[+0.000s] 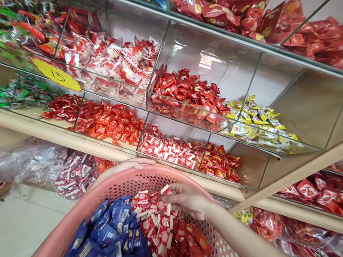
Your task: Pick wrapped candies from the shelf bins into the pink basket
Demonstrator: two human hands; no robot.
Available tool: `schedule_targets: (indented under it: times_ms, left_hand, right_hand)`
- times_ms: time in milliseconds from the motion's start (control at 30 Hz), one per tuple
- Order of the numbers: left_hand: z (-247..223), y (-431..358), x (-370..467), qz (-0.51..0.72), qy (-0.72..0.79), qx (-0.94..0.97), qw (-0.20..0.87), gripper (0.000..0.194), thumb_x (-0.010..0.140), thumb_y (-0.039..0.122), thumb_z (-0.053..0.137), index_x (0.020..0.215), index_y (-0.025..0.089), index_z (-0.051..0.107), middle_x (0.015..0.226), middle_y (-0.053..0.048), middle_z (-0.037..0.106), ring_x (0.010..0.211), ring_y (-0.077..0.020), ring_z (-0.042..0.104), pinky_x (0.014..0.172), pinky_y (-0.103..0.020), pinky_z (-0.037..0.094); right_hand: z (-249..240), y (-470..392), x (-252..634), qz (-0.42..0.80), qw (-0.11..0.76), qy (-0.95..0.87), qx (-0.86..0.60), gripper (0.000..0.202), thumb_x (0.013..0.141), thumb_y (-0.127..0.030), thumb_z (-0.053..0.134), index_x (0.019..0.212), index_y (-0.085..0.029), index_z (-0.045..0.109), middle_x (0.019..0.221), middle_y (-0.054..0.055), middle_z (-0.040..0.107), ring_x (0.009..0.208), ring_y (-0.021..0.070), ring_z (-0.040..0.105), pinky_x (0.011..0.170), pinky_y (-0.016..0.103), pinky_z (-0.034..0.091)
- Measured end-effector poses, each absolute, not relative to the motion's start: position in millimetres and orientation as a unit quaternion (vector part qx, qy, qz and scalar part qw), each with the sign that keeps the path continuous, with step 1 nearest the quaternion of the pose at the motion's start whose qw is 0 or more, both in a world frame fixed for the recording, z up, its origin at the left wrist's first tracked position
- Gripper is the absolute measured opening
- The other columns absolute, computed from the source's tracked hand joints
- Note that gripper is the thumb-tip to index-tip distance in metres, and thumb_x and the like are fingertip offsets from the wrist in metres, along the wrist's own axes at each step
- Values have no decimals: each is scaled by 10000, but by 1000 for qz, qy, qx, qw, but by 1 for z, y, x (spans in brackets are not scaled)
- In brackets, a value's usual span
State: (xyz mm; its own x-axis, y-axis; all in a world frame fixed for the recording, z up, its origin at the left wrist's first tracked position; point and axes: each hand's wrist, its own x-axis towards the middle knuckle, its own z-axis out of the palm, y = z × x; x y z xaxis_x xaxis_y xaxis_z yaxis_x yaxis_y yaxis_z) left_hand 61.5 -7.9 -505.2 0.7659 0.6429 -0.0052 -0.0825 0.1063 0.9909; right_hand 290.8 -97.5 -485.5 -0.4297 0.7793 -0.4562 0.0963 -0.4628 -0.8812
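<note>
A pink perforated basket (pixel 82 201) stands below the shelf, holding blue packets (pixel 109 236), small red-and-white candies (pixel 161 231) and larger red packets (pixel 193 253). My right hand (pixel 188 199) reaches over its right side, fingers pinched on a red-and-white candy (pixel 164 201) at the top of the pile. At the far rim is my left hand (pixel 131 165), bent over the edge and gripping it; the rim partly hides it.
Clear-fronted shelf compartments (pixel 192 123) full of wrapped candies rise ahead. A yellow price tag (pixel 55 74) hangs at left. Plastic bags of candy (pixel 76 174) lie under the shelf, and a wooden upright (pixel 311 168) slants on the right.
</note>
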Motion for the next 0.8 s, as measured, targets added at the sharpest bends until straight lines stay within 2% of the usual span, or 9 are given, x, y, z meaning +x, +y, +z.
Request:
schedule_targets:
  times_ms: [67,300,567,667,800]
  left_hand:
    - [-505,-10,62,276,226,599,717,438,741,133,407,1153,187,543,1269,-9,486,1187,-200,405,1046,-352,201]
    - [-509,-10,62,288,218,580,730,455,744,123,395,1176,179,525,1295,-17,460,1198,-205,396,1036,-354,228]
    - [-487,-18,63,266,235,590,725,470,732,146,442,1193,205,511,1272,7,486,1201,-191,392,1046,-341,219]
    - [-490,-19,62,279,244,569,735,464,734,132,431,1185,202,518,1282,14,474,1199,-186,391,1045,-334,220]
    - [-496,-17,61,282,219,560,748,487,725,92,409,1190,194,511,1296,10,459,1193,-186,398,1040,-338,220]
  right_hand:
    - [-490,-100,287,673,241,-514,-474,282,563,-299,728,735,-147,564,702,-25,568,654,85,534,633,218,451]
    - [-488,-103,281,472,210,-687,-511,175,731,-322,559,722,-148,569,639,-27,559,599,102,504,566,212,383]
    - [-480,-118,270,226,101,-841,-482,157,795,-192,446,800,-171,602,860,53,628,839,167,555,743,253,381]
    - [-485,-120,266,208,83,-859,-461,118,787,-211,479,824,-178,586,912,59,616,873,167,548,755,246,378]
    - [-493,-121,262,233,79,-856,-456,100,742,-235,553,831,-189,556,882,34,601,831,157,538,704,231,378]
